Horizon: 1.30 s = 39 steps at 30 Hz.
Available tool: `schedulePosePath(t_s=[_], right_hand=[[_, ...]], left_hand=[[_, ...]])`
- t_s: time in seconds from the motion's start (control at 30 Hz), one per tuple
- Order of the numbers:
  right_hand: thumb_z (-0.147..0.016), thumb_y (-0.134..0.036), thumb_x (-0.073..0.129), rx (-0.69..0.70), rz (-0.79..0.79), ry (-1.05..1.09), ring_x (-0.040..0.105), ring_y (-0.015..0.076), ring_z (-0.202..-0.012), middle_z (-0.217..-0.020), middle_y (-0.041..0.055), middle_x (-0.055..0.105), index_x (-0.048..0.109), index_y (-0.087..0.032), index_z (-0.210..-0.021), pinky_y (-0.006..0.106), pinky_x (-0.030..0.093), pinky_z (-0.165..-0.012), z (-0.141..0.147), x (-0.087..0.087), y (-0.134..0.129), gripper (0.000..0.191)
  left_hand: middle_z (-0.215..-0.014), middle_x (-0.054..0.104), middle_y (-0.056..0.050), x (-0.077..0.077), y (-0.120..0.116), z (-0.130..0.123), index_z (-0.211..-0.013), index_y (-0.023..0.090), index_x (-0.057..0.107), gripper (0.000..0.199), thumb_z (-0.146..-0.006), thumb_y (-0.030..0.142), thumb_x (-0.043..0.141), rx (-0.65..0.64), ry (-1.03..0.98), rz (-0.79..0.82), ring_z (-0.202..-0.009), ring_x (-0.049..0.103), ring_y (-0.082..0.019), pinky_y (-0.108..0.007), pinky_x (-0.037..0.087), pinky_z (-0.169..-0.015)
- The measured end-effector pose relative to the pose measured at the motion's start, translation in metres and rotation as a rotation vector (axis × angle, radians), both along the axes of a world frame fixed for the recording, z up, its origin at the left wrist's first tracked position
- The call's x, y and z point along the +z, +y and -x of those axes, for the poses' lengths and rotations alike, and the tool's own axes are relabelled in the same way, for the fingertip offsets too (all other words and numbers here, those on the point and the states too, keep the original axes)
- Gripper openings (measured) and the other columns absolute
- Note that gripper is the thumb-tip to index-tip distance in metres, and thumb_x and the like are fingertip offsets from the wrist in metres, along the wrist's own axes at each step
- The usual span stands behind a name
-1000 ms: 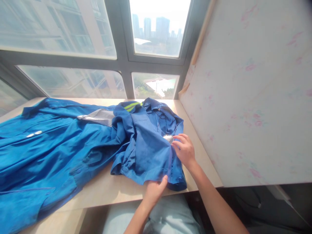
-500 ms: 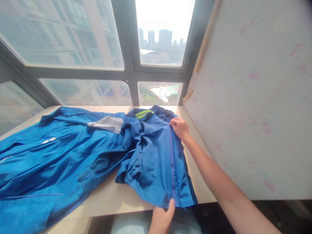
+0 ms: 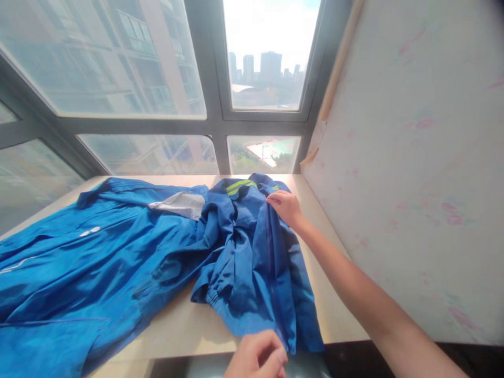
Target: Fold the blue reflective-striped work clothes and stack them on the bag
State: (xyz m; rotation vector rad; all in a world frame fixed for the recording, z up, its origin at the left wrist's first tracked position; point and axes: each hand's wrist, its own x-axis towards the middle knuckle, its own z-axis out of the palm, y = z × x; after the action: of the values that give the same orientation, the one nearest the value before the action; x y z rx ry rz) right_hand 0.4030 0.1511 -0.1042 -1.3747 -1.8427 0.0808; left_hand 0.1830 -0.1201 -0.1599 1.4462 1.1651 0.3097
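Nearest the camera, the left hand (image 3: 255, 356) is showing at the bottom edge of the view, in front of the near edge of the bench (image 3: 333, 310). Its fingers are curled inward, and it is sitting just beside the lower hem of the blue jacket (image 3: 252, 257); whether any cloth is caught inside those fingers, I cannot tell.

The jacket is lying lengthwise on the bench, its hem reaching the near edge. A gathered elastic section (image 3: 212, 296) is puckering at the hem's left end, and a dark zip (image 3: 271, 252) is running from the hem toward the far end. To the left, a brighter blue garment (image 3: 129, 278) is spreading across the bench and passing out of view, its right side meeting the jacket. Two white oval marks (image 3: 90, 231) are standing out on it.

Farther off, the right hand (image 3: 285, 206) is coming in from the right, its thumb and fingers pinching the jacket's cloth at the upper end of the zip. A pale grey piece of cloth (image 3: 183, 205) is resting between the two garments' upper parts, and yellow-green stripes (image 3: 241, 187) are crossing the jacket near its far end.

A pale wall (image 3: 394, 157) with pink flowers is rising on the right. Behind the bench a grey window frame (image 3: 218, 126) is standing, and hazy towers (image 3: 271, 66) are showing through the glass.
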Motion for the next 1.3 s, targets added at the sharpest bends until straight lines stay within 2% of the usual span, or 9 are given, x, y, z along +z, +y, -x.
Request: schedulePosePath(t_s=[0.1, 0.2, 0.33, 0.53, 0.7, 0.93, 1.13, 1.2, 1.3], right_hand=[[-0.092, -0.022, 0.063, 0.069, -0.009, 0.015, 0.068, 0.0174, -0.084, -0.092, 0.0037, 0.075, 0.077, -0.023, -0.086, 0.028, 0.052, -0.079, 0.002, -0.004, -0.015, 0.015], [-0.091, -0.02, 0.063, 0.137, -0.001, 0.005, 0.068, 0.0171, -0.082, -0.09, 0.0039, 0.074, 0.075, -0.022, -0.086, 0.028, 0.052, -0.077, 0.001, -0.006, -0.027, 0.014], [-0.093, -0.02, 0.061, 0.133, 0.032, -0.055, 0.067, 0.016, -0.082, -0.093, 0.003, 0.074, 0.074, -0.023, -0.089, 0.026, 0.051, -0.074, -0.005, -0.007, -0.04, 0.013], [-0.097, -0.025, 0.059, -0.052, 0.08, -0.342, 0.067, 0.0192, -0.094, -0.099, 0.0041, 0.075, 0.076, -0.025, -0.091, 0.026, 0.048, -0.076, -0.008, -0.014, -0.04, 0.018], [-0.097, -0.024, 0.056, -0.183, 0.181, -0.392, 0.067, 0.0209, -0.097, -0.104, 0.0069, 0.075, 0.077, -0.024, -0.093, 0.027, 0.048, -0.073, -0.009, -0.011, -0.006, 0.022], [-0.099, -0.026, 0.049, -0.338, 0.15, -0.347, 0.066, 0.0216, -0.097, -0.107, 0.0086, 0.073, 0.077, -0.021, -0.096, 0.028, 0.045, -0.075, -0.014, 0.037, 0.059, 0.029], [-0.101, -0.027, 0.048, -0.235, -0.06, -0.199, 0.064, 0.0199, -0.1, -0.105, 0.0049, 0.072, 0.076, -0.021, -0.095, 0.027, 0.045, -0.082, 0.001, 0.083, 0.069, 0.03], [-0.102, -0.028, 0.047, -0.17, -0.162, -0.118, 0.064, 0.0191, -0.101, -0.108, 0.0052, 0.072, 0.076, -0.021, -0.099, 0.027, 0.047, -0.086, 0.008, 0.084, 0.056, 0.03], [-0.103, -0.03, 0.049, -0.042, -0.233, -0.062, 0.066, 0.0186, -0.102, -0.107, 0.0056, 0.073, 0.076, -0.023, -0.1, 0.027, 0.049, -0.092, 0.015, 0.066, 0.027, 0.028]], left_hand=[[-0.111, 0.072, -0.009, 0.03, 0.069, -0.019, -0.113, 0.023, 0.069, 0.034, -0.094, 0.045, 0.051, 0.224, 0.004, -0.433, -0.098, 0.068, -0.024, -0.032, 0.053, -0.081], [-0.132, 0.063, -0.014, 0.039, 0.141, -0.044, -0.129, 0.018, 0.061, 0.044, -0.092, 0.041, 0.057, 0.362, 0.199, -0.728, -0.123, 0.059, -0.028, -0.038, 0.048, -0.1], [-0.109, 0.073, -0.012, 0.032, 0.186, -0.069, -0.105, 0.019, 0.068, 0.029, -0.099, 0.039, 0.048, 0.299, 0.472, -0.699, -0.103, 0.069, -0.027, -0.034, 0.049, -0.084], [-0.097, 0.074, -0.009, 0.018, 0.163, -0.078, -0.094, 0.021, 0.067, 0.032, -0.103, 0.04, 0.042, 0.231, 0.657, -0.713, -0.087, 0.072, -0.024, -0.028, 0.042, -0.068], [-0.096, 0.074, -0.009, 0.016, 0.139, -0.073, -0.097, 0.021, 0.066, 0.031, -0.103, 0.04, 0.042, 0.175, 0.723, -0.713, -0.084, 0.072, -0.023, -0.028, 0.041, -0.064], [-0.091, 0.074, -0.008, 0.022, 0.118, -0.076, -0.101, 0.022, 0.066, 0.027, -0.103, 0.037, 0.043, 0.111, 0.716, -0.678, -0.08, 0.072, -0.022, -0.027, 0.04, -0.062], [-0.094, 0.073, -0.011, 0.013, 0.126, -0.08, -0.105, 0.021, 0.065, 0.035, -0.104, 0.043, 0.038, 0.142, 0.746, -0.665, -0.08, 0.072, -0.024, -0.027, 0.044, -0.064], [-0.095, 0.074, -0.013, 0.01, 0.132, -0.078, -0.108, 0.019, 0.065, 0.034, -0.103, 0.042, 0.041, 0.131, 0.752, -0.636, -0.082, 0.073, -0.027, -0.029, 0.046, -0.065], [-0.099, 0.075, -0.013, 0.008, 0.141, -0.067, -0.109, 0.019, 0.067, 0.035, -0.095, 0.049, 0.057, 0.103, 0.659, -0.577, -0.089, 0.073, -0.029, -0.031, 0.047, -0.069]])
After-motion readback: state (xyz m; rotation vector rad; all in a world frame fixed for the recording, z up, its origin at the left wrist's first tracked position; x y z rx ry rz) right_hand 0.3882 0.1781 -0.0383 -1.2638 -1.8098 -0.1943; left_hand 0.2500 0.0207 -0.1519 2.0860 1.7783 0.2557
